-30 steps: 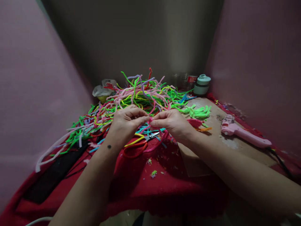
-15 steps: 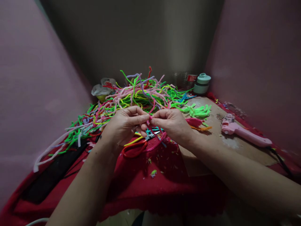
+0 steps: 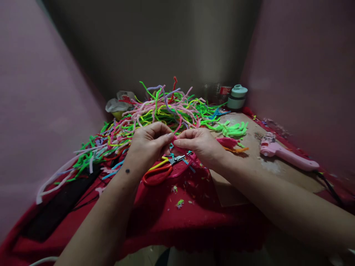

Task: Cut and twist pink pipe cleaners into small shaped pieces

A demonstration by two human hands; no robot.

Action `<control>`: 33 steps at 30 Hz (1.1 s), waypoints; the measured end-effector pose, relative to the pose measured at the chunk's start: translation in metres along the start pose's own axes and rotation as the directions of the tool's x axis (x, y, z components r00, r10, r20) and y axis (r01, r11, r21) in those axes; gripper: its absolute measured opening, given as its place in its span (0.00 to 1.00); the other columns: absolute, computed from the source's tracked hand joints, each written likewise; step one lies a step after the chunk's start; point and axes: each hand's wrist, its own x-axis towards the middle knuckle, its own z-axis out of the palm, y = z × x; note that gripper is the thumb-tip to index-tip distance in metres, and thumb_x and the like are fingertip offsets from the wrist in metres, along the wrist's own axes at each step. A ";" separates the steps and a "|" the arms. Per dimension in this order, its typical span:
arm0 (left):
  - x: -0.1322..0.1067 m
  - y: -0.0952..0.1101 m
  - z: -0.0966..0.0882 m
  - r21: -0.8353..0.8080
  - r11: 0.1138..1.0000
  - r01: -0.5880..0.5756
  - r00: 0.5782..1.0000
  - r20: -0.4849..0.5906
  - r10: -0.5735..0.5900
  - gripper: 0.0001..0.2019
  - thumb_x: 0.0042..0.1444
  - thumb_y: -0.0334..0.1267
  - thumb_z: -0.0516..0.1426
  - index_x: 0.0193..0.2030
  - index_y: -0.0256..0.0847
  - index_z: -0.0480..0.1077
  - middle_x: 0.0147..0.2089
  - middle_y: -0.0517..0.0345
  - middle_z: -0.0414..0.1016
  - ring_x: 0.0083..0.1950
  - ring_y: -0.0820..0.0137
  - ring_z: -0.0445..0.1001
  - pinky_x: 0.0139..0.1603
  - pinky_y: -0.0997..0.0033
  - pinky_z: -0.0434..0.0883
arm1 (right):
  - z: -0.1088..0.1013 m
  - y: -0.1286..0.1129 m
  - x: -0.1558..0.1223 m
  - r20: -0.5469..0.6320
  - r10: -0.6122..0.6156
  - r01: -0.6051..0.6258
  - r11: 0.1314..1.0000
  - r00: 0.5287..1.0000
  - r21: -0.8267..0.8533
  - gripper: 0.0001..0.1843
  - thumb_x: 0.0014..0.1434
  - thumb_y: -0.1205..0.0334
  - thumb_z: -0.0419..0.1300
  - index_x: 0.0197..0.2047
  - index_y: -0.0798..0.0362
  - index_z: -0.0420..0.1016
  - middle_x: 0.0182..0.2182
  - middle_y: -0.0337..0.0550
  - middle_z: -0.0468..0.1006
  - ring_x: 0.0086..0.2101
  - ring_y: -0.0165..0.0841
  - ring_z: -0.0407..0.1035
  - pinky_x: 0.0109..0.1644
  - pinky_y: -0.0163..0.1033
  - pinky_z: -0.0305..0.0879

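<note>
My left hand (image 3: 151, 144) and my right hand (image 3: 198, 144) meet over the middle of the table, fingertips almost touching. Both are closed in a pinch on a dark pink pipe cleaner (image 3: 181, 149), which is bent between them and partly hidden by the fingers. Just below the hands lie scissors (image 3: 159, 171) with red and yellow handles, blades pointing right. Behind the hands rises a tangled heap of pipe cleaners (image 3: 166, 111) in pink, green, yellow, purple and red.
A pink glue gun (image 3: 288, 157) rests on a brown board (image 3: 255, 177) at right. Bundled green pipe cleaners (image 3: 234, 129) lie on the board's far part. A pale green bottle (image 3: 237, 96) stands behind. Scraps dot the red cloth (image 3: 172, 218); a black strip-like object (image 3: 61, 203) lies left.
My left wrist has turned a little, and my fingers have shifted on the pink pipe cleaner. Its hanging loop shows less below the hands. The view has moved slightly.
</note>
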 end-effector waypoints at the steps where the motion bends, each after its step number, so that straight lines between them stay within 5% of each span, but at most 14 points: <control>1: 0.000 0.001 0.001 0.008 1.000 -0.005 1.000 -0.015 0.005 0.03 0.45 0.33 0.59 0.25 0.37 0.68 0.14 0.66 0.63 0.14 0.79 0.60 0.12 0.81 0.55 | 0.000 0.000 0.000 0.031 0.026 -0.027 0.999 0.999 0.017 0.04 0.42 0.66 0.64 0.22 0.59 0.74 0.18 0.38 0.74 0.21 0.25 0.65 0.29 0.33 0.61; 6: 0.000 0.000 0.006 -0.039 0.999 0.030 0.996 -0.083 -0.034 0.04 0.45 0.31 0.58 0.24 0.37 0.66 0.14 0.66 0.63 0.13 0.81 0.58 0.13 0.83 0.54 | 0.000 0.000 0.000 0.060 0.112 -0.112 0.994 0.992 -0.007 0.05 0.42 0.70 0.63 0.18 0.60 0.73 0.15 0.40 0.73 0.18 0.25 0.64 0.26 0.34 0.61; 11: 0.003 -0.009 0.009 -0.326 0.924 0.198 0.977 -0.003 -0.211 0.06 0.44 0.33 0.60 0.26 0.38 0.65 0.13 0.67 0.60 0.12 0.81 0.55 0.12 0.83 0.52 | 0.003 0.001 0.001 0.000 0.106 -0.105 0.994 0.994 -0.039 0.08 0.44 0.72 0.61 0.16 0.59 0.71 0.14 0.39 0.72 0.17 0.24 0.64 0.25 0.33 0.61; 14: 0.007 -0.013 0.005 -0.391 0.893 0.224 0.974 0.051 -0.222 0.08 0.43 0.34 0.62 0.28 0.37 0.66 0.14 0.68 0.61 0.13 0.82 0.55 0.13 0.83 0.53 | 0.003 0.001 0.000 -0.020 0.110 -0.111 0.994 0.994 -0.023 0.08 0.44 0.71 0.62 0.16 0.59 0.71 0.13 0.38 0.73 0.16 0.23 0.63 0.24 0.32 0.61; 19: 0.012 -0.017 -0.003 -0.305 0.914 0.266 0.959 0.179 -0.220 0.09 0.43 0.38 0.63 0.26 0.36 0.69 0.15 0.65 0.63 0.15 0.80 0.58 0.15 0.81 0.54 | 0.000 0.001 0.000 0.033 0.118 -0.118 0.993 0.992 -0.007 0.10 0.40 0.64 0.67 0.16 0.58 0.71 0.14 0.39 0.73 0.17 0.25 0.64 0.24 0.33 0.62; 25: 0.008 -0.022 0.011 -0.274 0.942 0.195 0.978 -0.014 -0.207 0.12 0.44 0.39 0.61 0.19 0.37 0.64 0.11 0.69 0.54 0.13 0.82 0.50 0.14 0.79 0.48 | 0.003 0.014 0.001 -0.010 0.054 -0.055 0.990 0.999 -0.132 0.09 0.44 0.65 0.63 0.16 0.57 0.70 0.15 0.39 0.73 0.18 0.25 0.65 0.25 0.33 0.61; 28: 0.008 -0.022 0.016 -0.035 0.996 0.085 0.983 -0.157 -0.090 0.09 0.44 0.38 0.60 0.20 0.36 0.67 0.12 0.68 0.57 0.15 0.81 0.51 0.15 0.78 0.48 | 0.006 0.018 0.000 -0.087 0.011 -0.028 0.979 0.996 -0.200 0.09 0.45 0.70 0.60 0.16 0.57 0.69 0.15 0.38 0.73 0.19 0.25 0.65 0.26 0.32 0.61; 30: 0.009 -0.021 0.014 0.085 0.995 0.051 0.985 -0.166 -0.037 0.09 0.45 0.38 0.59 0.20 0.36 0.68 0.13 0.67 0.57 0.15 0.81 0.52 0.15 0.78 0.48 | 0.007 0.018 -0.001 -0.069 0.016 -0.028 0.985 0.997 -0.168 0.08 0.45 0.69 0.60 0.17 0.57 0.70 0.16 0.38 0.73 0.19 0.26 0.65 0.26 0.32 0.61; 33: 0.012 -0.020 0.008 -0.003 0.994 0.105 0.992 -0.074 -0.105 0.12 0.46 0.39 0.59 0.18 0.37 0.65 0.12 0.68 0.55 0.14 0.81 0.52 0.15 0.78 0.49 | 0.004 0.014 -0.001 0.019 0.066 -0.065 0.996 0.998 -0.056 0.08 0.44 0.65 0.63 0.18 0.58 0.71 0.17 0.40 0.74 0.19 0.25 0.65 0.27 0.33 0.61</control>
